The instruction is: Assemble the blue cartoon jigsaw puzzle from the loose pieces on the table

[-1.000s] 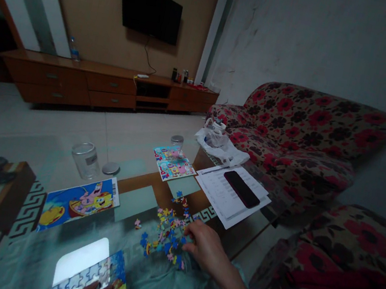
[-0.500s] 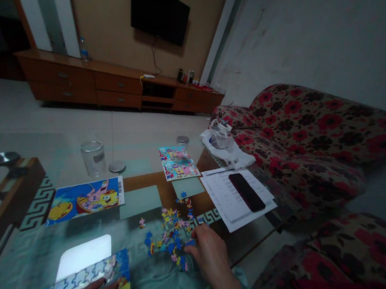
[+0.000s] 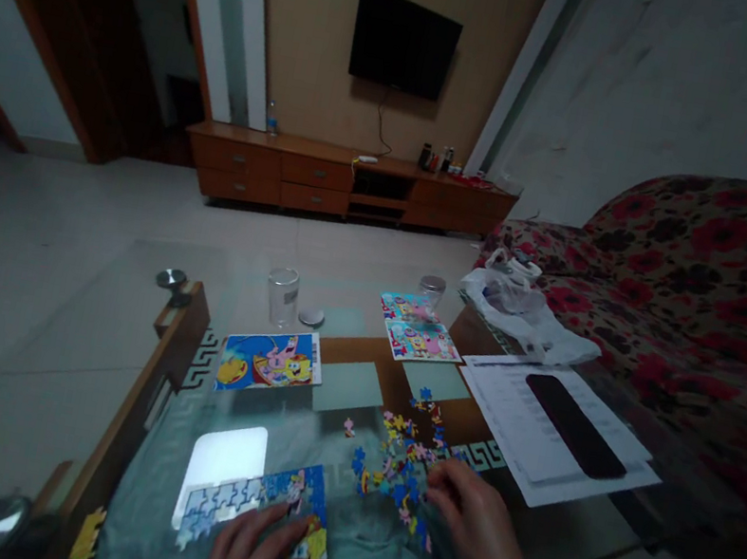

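My left hand [image 3: 256, 558] lies flat, fingers stretched out, on a partly assembled cartoon jigsaw [image 3: 265, 503] at the near edge of the glass table [image 3: 291, 419]. To its right, my right hand [image 3: 471, 523] rests at the right side of a heap of loose coloured puzzle pieces [image 3: 399, 462], fingers curled down onto the pieces; whether a piece is between them is hidden. One stray piece [image 3: 349, 428] lies a little left of the heap.
A reference picture card [image 3: 269, 360], a glass jar [image 3: 282, 295] with its lid [image 3: 310, 317], two smaller picture cards [image 3: 417, 326], papers with a black phone [image 3: 575, 426], and a plastic bag [image 3: 521, 301] are on the table. A floral sofa [image 3: 706, 280] stands right.
The view has swung left and down, showing more of the near puzzle and my left hand. My right hand stays at the heap's right edge.
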A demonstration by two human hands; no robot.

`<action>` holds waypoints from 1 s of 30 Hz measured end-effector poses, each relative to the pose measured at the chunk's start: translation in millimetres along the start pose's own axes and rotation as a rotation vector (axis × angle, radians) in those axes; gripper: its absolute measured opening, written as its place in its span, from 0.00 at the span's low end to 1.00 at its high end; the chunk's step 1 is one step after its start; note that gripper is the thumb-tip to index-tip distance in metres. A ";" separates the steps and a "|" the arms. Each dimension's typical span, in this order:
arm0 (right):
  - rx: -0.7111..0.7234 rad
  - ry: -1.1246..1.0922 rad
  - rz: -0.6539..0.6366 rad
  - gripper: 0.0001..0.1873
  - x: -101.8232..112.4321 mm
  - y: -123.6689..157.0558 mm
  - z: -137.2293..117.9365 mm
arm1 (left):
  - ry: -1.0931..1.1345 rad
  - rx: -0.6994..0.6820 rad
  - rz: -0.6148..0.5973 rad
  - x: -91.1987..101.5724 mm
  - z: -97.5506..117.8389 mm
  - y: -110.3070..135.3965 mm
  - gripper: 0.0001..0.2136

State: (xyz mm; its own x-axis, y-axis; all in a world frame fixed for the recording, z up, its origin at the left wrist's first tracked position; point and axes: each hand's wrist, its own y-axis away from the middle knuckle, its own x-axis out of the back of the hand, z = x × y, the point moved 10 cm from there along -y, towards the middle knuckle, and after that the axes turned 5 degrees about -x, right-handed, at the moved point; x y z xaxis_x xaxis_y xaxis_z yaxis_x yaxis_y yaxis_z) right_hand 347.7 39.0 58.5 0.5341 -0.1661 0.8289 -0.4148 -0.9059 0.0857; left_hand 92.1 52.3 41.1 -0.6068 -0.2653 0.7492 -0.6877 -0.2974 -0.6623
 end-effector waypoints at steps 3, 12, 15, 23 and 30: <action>0.148 -0.161 -0.078 0.07 -11.3 -5.1 -44.7 | -0.008 -0.013 0.001 -3.0 1.2 1.7 0.18; 0.279 -0.138 -0.370 0.09 -87.9 -19.6 -141.3 | 0.019 -0.012 -0.011 -10.0 1.9 7.3 0.13; 0.288 -0.090 -0.377 0.08 -95.5 -21.6 -142.7 | 0.042 0.008 0.026 -4.8 1.9 5.9 0.09; 0.286 -0.049 -0.344 0.08 -99.5 -23.3 -135.0 | 0.072 0.045 -0.112 -5.0 2.1 1.4 0.08; 0.288 -0.026 -0.307 0.09 -97.5 -23.7 -132.9 | 0.128 0.083 0.051 1.8 -0.4 0.5 0.05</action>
State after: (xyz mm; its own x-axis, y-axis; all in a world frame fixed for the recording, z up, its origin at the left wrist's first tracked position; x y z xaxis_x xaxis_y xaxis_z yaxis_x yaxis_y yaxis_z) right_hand 207.6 128.4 49.1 0.6204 0.1217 0.7748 -0.0132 -0.9861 0.1655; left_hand 90.5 52.0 42.1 -0.6898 -0.1643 0.7051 -0.6226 -0.3624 -0.6936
